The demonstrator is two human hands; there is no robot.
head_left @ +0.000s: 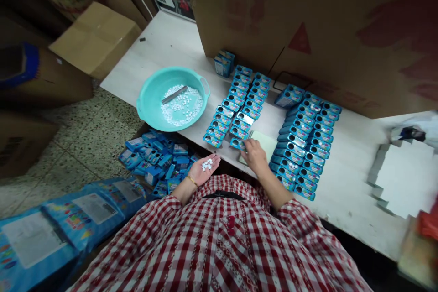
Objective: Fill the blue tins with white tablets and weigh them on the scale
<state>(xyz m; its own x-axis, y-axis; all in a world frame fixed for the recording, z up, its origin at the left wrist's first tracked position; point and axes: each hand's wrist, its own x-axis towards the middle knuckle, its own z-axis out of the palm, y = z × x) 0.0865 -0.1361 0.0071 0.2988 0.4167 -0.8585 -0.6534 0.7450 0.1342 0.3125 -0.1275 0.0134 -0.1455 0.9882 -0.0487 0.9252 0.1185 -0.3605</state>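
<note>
Far left, on the floor, lie blue bags (51, 228). At 3 o'clock from them a heap of small blue cartons (157, 159) lies below the bench (345, 164) edge.

On the bench corner, at 11 o'clock from the left hand, sits a teal basin (150, 96). It holds loose pills (181, 105) and a grey bar (174, 94) that lies on them.

The left hand (204, 169) is held palm up over the bench edge, above the cartons. Its grip is open, fingers spread, and a small heap of white pills (207, 164) rests in the palm.

At 1 o'clock from that hand two rows of open blue tins (236, 100) run away toward the big cardboard box (308, 18) at 12 o'clock.

The right hand (255, 155) lies palm down on the bench, fingertips on the end tin (237, 143) of the near row. Whether its grip is closed on the tin I cannot tell. The hand rests partly on a pale green pad (265, 141).

At 3 o'clock from the right hand stands a second block, the right tins (304, 141); some near ones show pills inside.

Far right lie white card trays (404, 178).
</note>
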